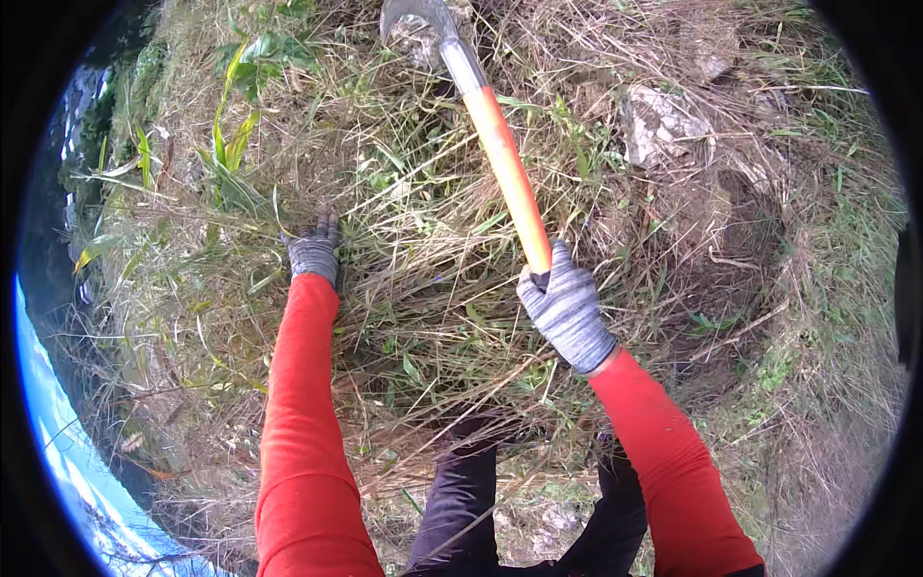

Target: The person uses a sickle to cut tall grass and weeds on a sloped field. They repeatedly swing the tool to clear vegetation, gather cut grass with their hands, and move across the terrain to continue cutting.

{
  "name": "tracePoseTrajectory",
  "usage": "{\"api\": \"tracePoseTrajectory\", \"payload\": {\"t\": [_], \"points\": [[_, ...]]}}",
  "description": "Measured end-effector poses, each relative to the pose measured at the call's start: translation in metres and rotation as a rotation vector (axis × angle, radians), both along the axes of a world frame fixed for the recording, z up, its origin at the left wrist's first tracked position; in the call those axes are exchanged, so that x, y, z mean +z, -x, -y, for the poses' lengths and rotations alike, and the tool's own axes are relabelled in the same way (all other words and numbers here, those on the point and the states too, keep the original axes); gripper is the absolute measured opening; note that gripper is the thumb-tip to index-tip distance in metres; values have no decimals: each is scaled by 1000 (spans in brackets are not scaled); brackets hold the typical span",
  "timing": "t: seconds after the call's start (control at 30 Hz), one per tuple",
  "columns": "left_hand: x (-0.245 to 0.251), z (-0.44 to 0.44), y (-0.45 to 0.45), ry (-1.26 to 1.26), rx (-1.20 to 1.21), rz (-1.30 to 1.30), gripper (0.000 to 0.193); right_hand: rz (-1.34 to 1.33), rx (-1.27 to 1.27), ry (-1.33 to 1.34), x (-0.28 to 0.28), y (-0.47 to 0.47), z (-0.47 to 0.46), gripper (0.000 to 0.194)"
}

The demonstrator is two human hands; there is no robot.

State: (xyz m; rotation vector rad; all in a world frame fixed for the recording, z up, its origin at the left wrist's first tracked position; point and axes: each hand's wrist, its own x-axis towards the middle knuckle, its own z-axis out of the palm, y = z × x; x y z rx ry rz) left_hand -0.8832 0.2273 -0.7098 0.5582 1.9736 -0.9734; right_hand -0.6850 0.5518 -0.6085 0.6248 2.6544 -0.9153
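Observation:
My right hand (570, 306), in a grey knit glove, is closed around the lower end of a long-handled sickle (508, 169). Its orange handle slants up and away to a metal socket. The curved steel blade (447, 25) hooks to the left at the top of the view, partly cut off by the edge. My left hand (315, 249), gloved alike, reaches into the long dry grass (425, 281) with its fingers pointing away from me. Stems blur into those fingers and the palm is hidden, so whether it grips any grass is unclear.
Pale rock (660, 126) juts out at the right, beside bare brown soil (728, 288). Broad-leaved green plants (234, 144) stand at the upper left. Another stone (418, 40) lies behind the blade. My dark-trousered legs (461, 505) are below, among stems.

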Motion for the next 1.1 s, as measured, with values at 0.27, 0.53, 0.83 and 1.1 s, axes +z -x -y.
{"api": "tracePoseTrajectory", "payload": {"t": [0.27, 0.53, 0.83, 1.1], "points": [[-1, 18, -22, -122, -20, -128, 60, 581, 126, 187, -95, 117, 41, 34], [33, 38, -38, -401, -261, -310, 47, 702, -137, 161, -4, -93, 41, 51], [-55, 30, -10, -657, 658, -271, 51, 463, -107, 182, -20, -50, -1, 43], [-6, 3, -16, -419, 132, -291, 47, 415, 56, -405, 4, -54, -34, 36]]}}
